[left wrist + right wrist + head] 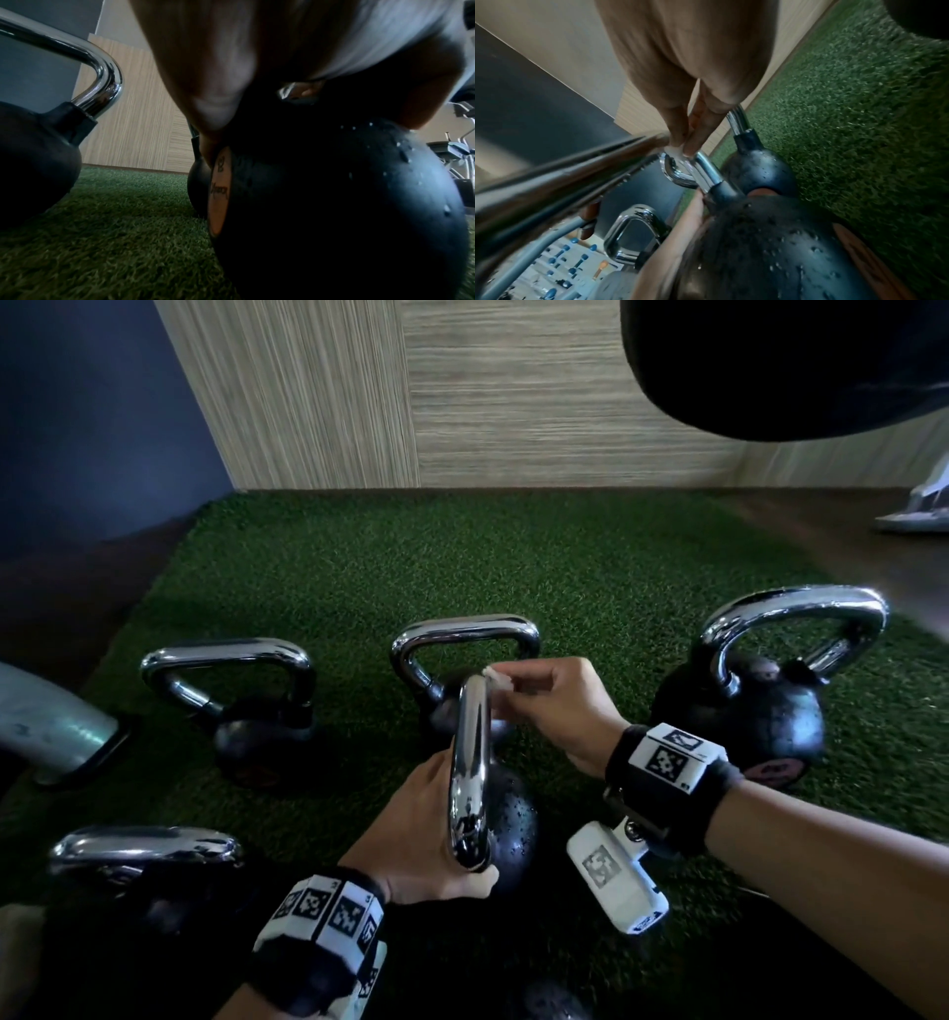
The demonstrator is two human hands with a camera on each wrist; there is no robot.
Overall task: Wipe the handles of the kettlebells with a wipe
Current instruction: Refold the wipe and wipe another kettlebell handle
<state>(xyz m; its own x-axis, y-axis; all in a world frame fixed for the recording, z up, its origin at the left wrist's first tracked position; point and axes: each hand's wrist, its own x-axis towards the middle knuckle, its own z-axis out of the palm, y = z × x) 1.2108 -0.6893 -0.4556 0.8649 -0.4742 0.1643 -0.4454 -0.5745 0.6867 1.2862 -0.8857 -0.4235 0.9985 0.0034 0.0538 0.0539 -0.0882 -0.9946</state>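
Observation:
A black kettlebell (513, 824) beaded with droplets stands on the green turf, its chrome handle (470, 773) pointing away from me. My left hand (436, 839) grips the near end of that handle, thumb under it. My right hand (506, 680) pinches a small white wipe (492, 676) against the far top corner of the handle. In the right wrist view the fingertips (690, 148) squeeze the wipe (673, 151) onto the chrome bar (552, 188). In the left wrist view only the palm and the wet kettlebell body (334, 203) show.
Several more chrome-handled kettlebells stand around: back left (231, 690), back middle (462, 639), right (760, 701), near left (144, 860). A grey machine foot (51, 726) lies at the left. A wood-panel wall (462, 403) bounds the turf (513, 557) behind.

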